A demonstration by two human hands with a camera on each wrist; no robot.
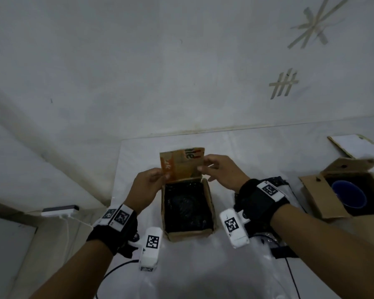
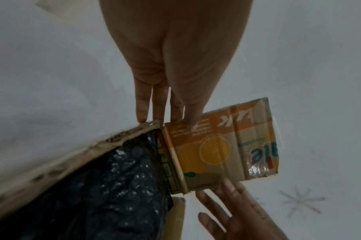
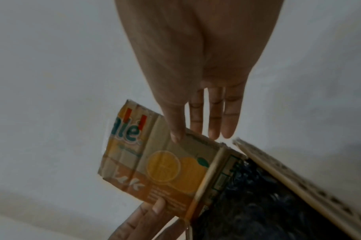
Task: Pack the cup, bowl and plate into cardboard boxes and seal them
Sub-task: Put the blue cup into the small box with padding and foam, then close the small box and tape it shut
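A small cardboard box [image 1: 188, 233] stands open at the middle of the white table, lined with black bubble wrap [image 1: 187, 206] that hides whatever lies under it. Its far flap [image 1: 181, 167], printed orange with a citrus picture, stands upright. My left hand [image 1: 163, 172] pinches the flap's left edge, thumb on the printed face [image 2: 192, 126]. My right hand [image 1: 203, 166] pinches the right edge, thumb in front [image 3: 175, 138] and fingers behind. A second open box [image 1: 324, 201] at the right holds a blue bowl-like dish [image 1: 348, 196].
A white board [image 1: 354, 147] lies behind the second box. A small white device with a cable [image 1: 59, 211] sits on a ledge at the left. Black cables trail along the table's near edge. The wall [image 1: 181, 72] with tape marks [image 1: 284, 84] stands close behind the table.
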